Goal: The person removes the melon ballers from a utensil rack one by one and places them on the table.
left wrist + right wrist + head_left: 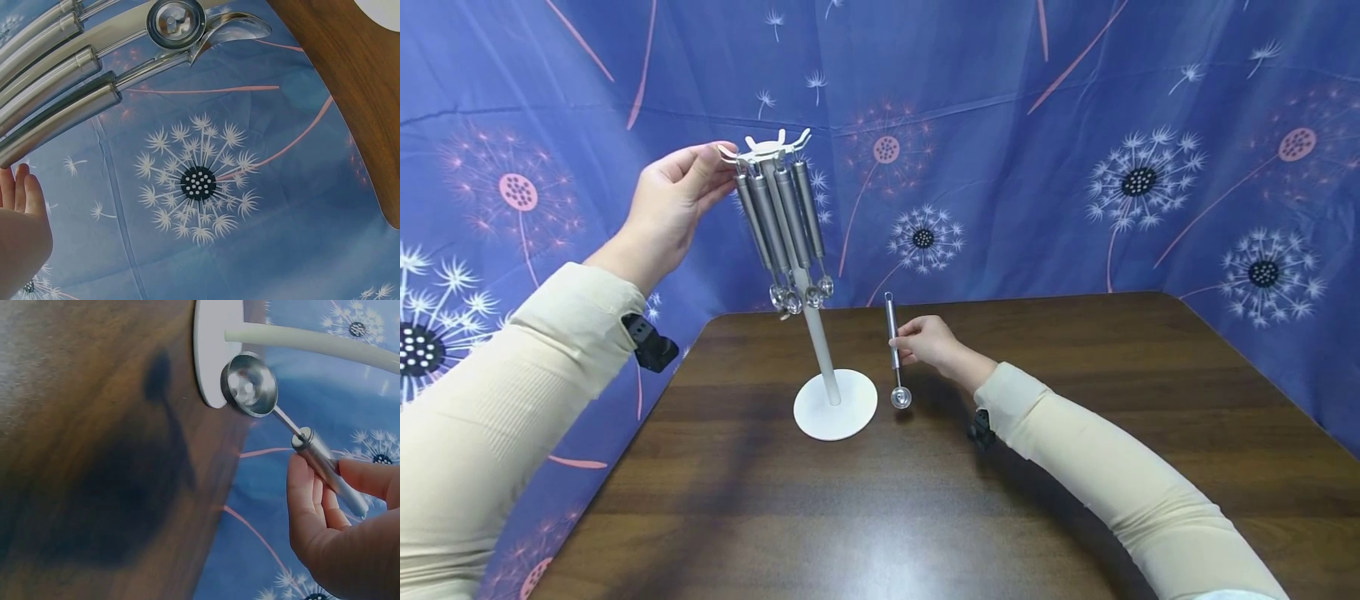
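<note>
My right hand [927,340] pinches the steel handle of a melon baller [901,397] between thumb and fingers. Its round bowl points down in the head view, and its handle end points up. In the right wrist view the melon baller [250,384] hangs over the table, its shadow on the wood. At upper left, my left hand [677,196] pinches a hook at the top of a white hanging rack [820,342]. Several steel utensils [782,212] with thick tubular handles hang from the rack's hooks. The left fingertips [24,172] show close to one handle end.
The rack's round white base [835,421] rests on a brown wooden table [1000,500], left of the melon baller. Behind and to the left of the table hangs a blue cloth [985,167] with a dandelion print.
</note>
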Action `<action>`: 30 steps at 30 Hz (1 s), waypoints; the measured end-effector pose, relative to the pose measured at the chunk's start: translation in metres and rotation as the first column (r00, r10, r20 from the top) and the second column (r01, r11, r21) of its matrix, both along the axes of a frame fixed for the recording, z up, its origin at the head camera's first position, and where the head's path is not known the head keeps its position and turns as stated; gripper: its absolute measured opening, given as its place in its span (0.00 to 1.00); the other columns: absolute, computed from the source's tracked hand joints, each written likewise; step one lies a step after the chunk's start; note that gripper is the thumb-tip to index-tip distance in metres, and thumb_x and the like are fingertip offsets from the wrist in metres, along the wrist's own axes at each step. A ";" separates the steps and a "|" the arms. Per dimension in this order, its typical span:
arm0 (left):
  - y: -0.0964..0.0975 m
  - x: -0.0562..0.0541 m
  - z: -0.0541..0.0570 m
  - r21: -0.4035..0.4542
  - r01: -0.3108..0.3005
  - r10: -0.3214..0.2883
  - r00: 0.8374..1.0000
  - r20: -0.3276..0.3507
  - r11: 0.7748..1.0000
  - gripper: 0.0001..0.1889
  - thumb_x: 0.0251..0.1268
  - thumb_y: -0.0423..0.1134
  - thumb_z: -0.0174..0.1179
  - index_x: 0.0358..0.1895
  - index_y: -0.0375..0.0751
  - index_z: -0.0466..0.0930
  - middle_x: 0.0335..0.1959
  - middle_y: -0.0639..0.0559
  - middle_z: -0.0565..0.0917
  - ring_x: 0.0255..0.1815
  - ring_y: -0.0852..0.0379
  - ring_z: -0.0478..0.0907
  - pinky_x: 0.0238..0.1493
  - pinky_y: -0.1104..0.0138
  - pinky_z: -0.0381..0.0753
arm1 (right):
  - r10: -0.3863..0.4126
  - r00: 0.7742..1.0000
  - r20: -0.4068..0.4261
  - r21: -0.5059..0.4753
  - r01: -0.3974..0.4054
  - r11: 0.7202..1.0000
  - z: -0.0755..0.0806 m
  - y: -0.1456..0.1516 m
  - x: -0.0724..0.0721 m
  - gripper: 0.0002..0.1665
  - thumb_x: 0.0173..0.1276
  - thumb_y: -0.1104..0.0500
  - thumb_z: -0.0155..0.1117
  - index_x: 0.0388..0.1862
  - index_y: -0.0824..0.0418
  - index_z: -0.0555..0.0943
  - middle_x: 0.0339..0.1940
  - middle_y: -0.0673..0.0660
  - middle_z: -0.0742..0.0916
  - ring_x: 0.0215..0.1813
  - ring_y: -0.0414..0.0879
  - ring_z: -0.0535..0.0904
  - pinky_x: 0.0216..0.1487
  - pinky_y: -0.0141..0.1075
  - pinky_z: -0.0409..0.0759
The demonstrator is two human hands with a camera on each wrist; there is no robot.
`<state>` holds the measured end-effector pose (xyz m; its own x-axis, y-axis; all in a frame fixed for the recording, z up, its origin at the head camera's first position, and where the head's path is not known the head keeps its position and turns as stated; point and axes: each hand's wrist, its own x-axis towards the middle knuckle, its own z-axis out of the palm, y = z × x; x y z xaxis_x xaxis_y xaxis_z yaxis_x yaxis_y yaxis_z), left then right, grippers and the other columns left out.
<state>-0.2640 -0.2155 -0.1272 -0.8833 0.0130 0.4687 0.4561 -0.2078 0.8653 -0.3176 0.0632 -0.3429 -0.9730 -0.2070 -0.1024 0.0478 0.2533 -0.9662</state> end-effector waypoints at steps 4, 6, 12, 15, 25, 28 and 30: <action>0.000 0.000 -0.001 0.001 0.000 0.000 1.000 -0.002 1.000 0.13 0.61 0.40 0.64 0.44 0.35 0.84 0.39 0.48 0.86 0.47 0.58 0.82 0.58 0.70 0.80 | 0.013 0.999 0.030 0.027 -0.014 1.000 -0.008 0.000 0.001 0.13 0.65 0.69 0.63 0.46 0.75 0.76 0.32 0.57 0.82 0.33 0.48 0.84 0.53 0.50 0.84; 0.000 -0.001 -0.001 0.003 0.000 0.000 1.000 -0.005 1.000 0.13 0.61 0.40 0.65 0.44 0.35 0.83 0.38 0.48 0.86 0.47 0.57 0.82 0.59 0.69 0.80 | 0.017 0.999 0.043 0.025 -0.018 1.000 -0.011 -0.001 0.001 0.13 0.65 0.69 0.63 0.46 0.76 0.76 0.32 0.57 0.83 0.33 0.48 0.84 0.52 0.50 0.84; 0.000 0.000 -0.001 0.007 0.003 -0.003 1.000 -0.009 1.000 0.13 0.61 0.40 0.64 0.44 0.34 0.83 0.38 0.48 0.86 0.48 0.56 0.82 0.57 0.70 0.81 | 0.012 0.996 0.085 -0.013 -0.011 1.000 -0.020 -0.003 0.000 0.12 0.65 0.70 0.63 0.45 0.76 0.76 0.31 0.57 0.82 0.28 0.44 0.82 0.44 0.43 0.88; 0.000 0.000 -0.001 0.001 0.001 -0.001 1.000 -0.008 1.000 0.13 0.61 0.40 0.64 0.44 0.34 0.83 0.38 0.48 0.86 0.48 0.56 0.82 0.58 0.70 0.80 | 0.010 0.994 0.107 -0.018 -0.008 1.000 -0.023 -0.004 -0.001 0.12 0.65 0.70 0.63 0.45 0.76 0.76 0.29 0.56 0.82 0.26 0.42 0.81 0.40 0.40 0.88; 0.000 0.000 -0.002 0.003 0.000 0.000 1.000 -0.006 1.000 0.14 0.62 0.40 0.64 0.45 0.33 0.83 0.38 0.48 0.86 0.46 0.58 0.83 0.57 0.71 0.80 | 0.015 0.988 0.152 -0.020 -0.012 1.000 -0.034 -0.006 0.002 0.11 0.65 0.70 0.63 0.44 0.75 0.75 0.27 0.56 0.81 0.25 0.42 0.81 0.40 0.39 0.88; 0.000 0.000 -0.002 -0.004 -0.005 0.005 1.000 -0.010 1.000 0.15 0.61 0.41 0.64 0.46 0.33 0.83 0.38 0.48 0.86 0.46 0.58 0.83 0.58 0.70 0.80 | 0.015 0.987 0.159 -0.015 -0.012 1.000 -0.037 -0.007 0.003 0.10 0.65 0.71 0.63 0.42 0.75 0.75 0.27 0.56 0.81 0.25 0.43 0.81 0.39 0.38 0.88; 0.000 0.000 -0.002 -0.005 -0.007 0.007 1.000 -0.013 1.000 0.16 0.61 0.41 0.65 0.46 0.33 0.83 0.38 0.48 0.86 0.46 0.58 0.83 0.58 0.70 0.80 | 0.015 0.986 0.165 -0.014 -0.013 1.000 -0.040 -0.007 0.003 0.09 0.65 0.71 0.63 0.42 0.74 0.75 0.26 0.56 0.81 0.25 0.43 0.81 0.37 0.37 0.88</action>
